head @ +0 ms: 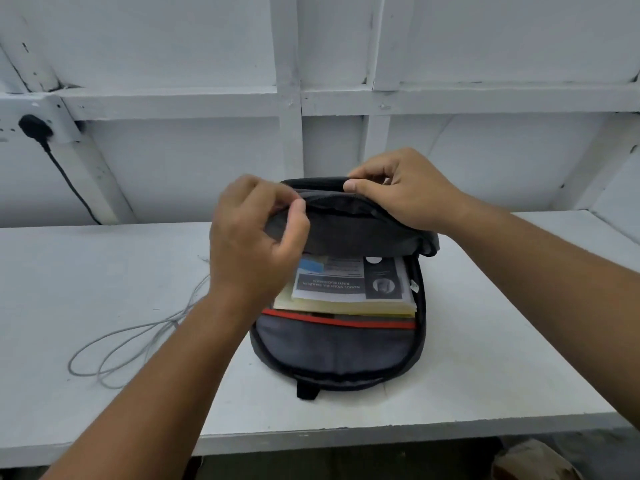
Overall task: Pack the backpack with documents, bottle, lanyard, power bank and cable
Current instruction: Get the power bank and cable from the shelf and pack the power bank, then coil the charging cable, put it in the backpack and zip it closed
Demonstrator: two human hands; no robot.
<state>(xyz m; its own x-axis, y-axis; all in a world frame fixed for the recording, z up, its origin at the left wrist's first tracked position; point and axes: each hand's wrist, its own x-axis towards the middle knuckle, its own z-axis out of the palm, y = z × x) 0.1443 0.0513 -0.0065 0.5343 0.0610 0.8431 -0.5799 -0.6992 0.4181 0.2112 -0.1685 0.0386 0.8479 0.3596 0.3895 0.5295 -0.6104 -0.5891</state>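
A dark grey backpack (332,355) lies on the white table (485,358) with its main compartment unzipped. Inside it sits a stack of documents (349,292), printed sheets on top of yellowish pages, above a red-trimmed inner sleeve (339,321). My left hand (256,237) pinches the left part of the raised front flap (346,230) near its zip. At the flap's top right edge, my right hand (398,192) grips the fabric. A grey cable (138,341) lies looped on the table to the left of the bag. Bottle, lanyard and power bank are not visible.
A white panelled wall rises behind the table. A black plug (34,128) sits in a socket at the far left, its black cord running down behind the table. The table's front edge is near me. A brownish object (533,459) shows below it at lower right.
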